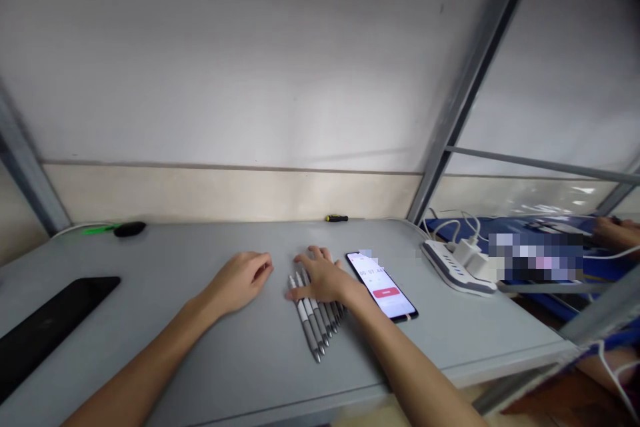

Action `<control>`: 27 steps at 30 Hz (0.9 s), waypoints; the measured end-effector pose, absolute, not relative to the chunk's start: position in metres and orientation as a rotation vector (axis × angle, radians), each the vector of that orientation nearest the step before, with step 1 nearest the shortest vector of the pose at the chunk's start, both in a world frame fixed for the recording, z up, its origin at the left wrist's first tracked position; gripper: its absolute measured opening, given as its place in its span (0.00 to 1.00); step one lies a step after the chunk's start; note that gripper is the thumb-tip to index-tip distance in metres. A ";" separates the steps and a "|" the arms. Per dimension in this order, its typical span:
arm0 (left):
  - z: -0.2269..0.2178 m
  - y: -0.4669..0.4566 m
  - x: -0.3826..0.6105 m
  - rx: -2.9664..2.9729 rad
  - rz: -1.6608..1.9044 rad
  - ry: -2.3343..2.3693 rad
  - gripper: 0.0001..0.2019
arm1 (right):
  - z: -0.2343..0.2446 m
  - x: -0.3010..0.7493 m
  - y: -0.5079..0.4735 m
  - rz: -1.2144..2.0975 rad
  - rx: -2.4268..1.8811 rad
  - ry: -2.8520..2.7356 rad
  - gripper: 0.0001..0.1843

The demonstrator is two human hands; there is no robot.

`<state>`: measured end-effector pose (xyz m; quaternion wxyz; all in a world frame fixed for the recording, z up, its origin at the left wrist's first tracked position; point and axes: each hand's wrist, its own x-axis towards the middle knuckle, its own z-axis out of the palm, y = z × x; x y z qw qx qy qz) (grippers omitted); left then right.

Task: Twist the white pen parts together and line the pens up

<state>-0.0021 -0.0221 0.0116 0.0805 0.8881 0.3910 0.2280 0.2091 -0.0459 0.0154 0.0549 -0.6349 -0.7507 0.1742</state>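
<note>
Grey-white wall [240, 80] fills my view at twelve o'clock (I take the middle of the desk as my clock's hub), with a cream band [240, 193] along its foot. Below it spreads the grey desk [240, 367]. A metal post [473, 80] slants up between one and two o'clock. Towards nine lies a long black slab [55, 327], cut off by the edge of what I see. Well out at three sits a white and grey power strip [453, 267], with white plugs [467, 251] pushed into it.

My two hands are apart. My left hand [245, 283], at nine, is loosely curled; I cannot tell whether its fingertips meet or hide anything. My right hand [323, 277], at the hub, spreads its fingers over the upper ends of the pens [315, 319], the thumb lying across the leftmost ones. Just beside that wrist, at three, is a phone [385, 290], its lit screen showing digits and a red button.

The white and grey pens lie side by side in a slanting row, points towards five. Near ten rest a black oval object [130, 229] and a bright green piece [100, 230]; between twelve and one, a yellow and black screwdriver [337, 218].
</note>
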 end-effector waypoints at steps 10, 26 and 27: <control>0.010 -0.021 -0.001 2.666 0.670 1.163 0.12 | 0.013 0.208 -0.045 0.465 -1.791 -2.312 0.36; 0.011 -0.022 -0.001 2.663 0.687 1.166 0.12 | 0.007 0.207 -0.042 0.347 -1.700 -2.395 0.33; 0.010 -0.022 -0.001 2.662 0.687 1.169 0.12 | 0.006 0.207 -0.042 0.350 -1.696 -2.393 0.33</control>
